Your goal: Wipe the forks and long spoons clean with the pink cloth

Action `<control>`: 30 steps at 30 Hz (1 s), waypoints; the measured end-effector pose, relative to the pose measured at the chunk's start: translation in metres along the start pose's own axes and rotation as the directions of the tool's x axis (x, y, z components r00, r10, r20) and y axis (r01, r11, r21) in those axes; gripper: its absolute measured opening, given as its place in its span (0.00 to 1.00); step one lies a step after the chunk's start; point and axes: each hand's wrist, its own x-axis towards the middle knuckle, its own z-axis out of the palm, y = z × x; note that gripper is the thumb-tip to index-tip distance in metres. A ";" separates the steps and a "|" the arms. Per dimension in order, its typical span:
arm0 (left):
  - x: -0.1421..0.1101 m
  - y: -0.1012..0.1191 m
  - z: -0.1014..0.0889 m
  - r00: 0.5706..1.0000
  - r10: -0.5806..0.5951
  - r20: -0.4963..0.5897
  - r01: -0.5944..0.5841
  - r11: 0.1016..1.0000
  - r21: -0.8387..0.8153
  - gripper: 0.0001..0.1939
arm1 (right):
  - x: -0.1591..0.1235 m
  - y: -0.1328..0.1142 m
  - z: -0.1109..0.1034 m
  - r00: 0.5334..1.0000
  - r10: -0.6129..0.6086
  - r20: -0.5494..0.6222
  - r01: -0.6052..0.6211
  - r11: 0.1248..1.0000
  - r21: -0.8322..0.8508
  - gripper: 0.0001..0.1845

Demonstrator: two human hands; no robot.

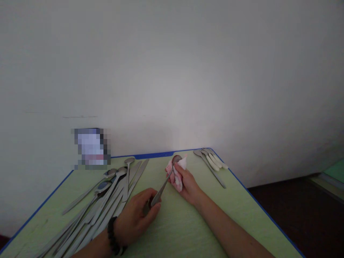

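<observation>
A metal spoon (pixel 164 185) slants between my two hands above the green tabletop. My left hand (pixel 139 211), with a dark beaded bracelet at the wrist, grips the end of its handle. Up by the bowl of the spoon, my right hand (pixel 188 184) is closed on a pink and white cloth (pixel 177 179), with the thumb pressed near the neck of the spoon. The cloth lies behind and around the bowl. Left of my left hand lies a pile of spoons and knives (pixel 107 200), partly hidden by that hand and forearm.
At the table's far right corner lie several pale-handled utensils (pixel 213 161) beside a single long spoon (pixel 211 170). A blurred-out phone-like device (pixel 91 147) leans against the wall at the back left. The green table (pixel 172 233) has a blue edge and meets a plain wall (pixel 172 82).
</observation>
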 end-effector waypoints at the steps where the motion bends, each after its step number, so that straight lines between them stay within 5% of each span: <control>1: 0.000 0.001 0.001 1.000 0.003 -0.001 -0.003 1.000 0.027 0.10 | -0.001 0.000 0.000 1.000 0.004 0.016 -0.004 1.000 -0.006 0.12; 15: -0.005 -0.005 0.001 0.996 0.082 -0.048 -0.082 0.997 0.002 0.15 | 0.002 0.001 0.002 0.998 -0.025 -0.066 0.029 0.998 0.053 0.21; 21: -0.008 -0.007 -0.001 0.995 0.075 -0.069 -0.083 0.989 -0.119 0.16 | -0.001 0.005 0.000 0.998 -0.067 0.007 0.067 0.989 -0.135 0.14; 26: -0.005 -0.003 0.000 0.998 -0.003 0.060 0.002 1.000 0.012 0.16 | -0.002 0.003 0.000 0.999 -0.050 -0.006 0.048 0.989 -0.137 0.15; 30: 0.001 0.002 0.001 0.978 -0.051 0.203 0.034 0.996 0.085 0.15 | -0.002 0.005 -0.001 0.996 -0.009 0.094 0.026 0.982 -0.186 0.18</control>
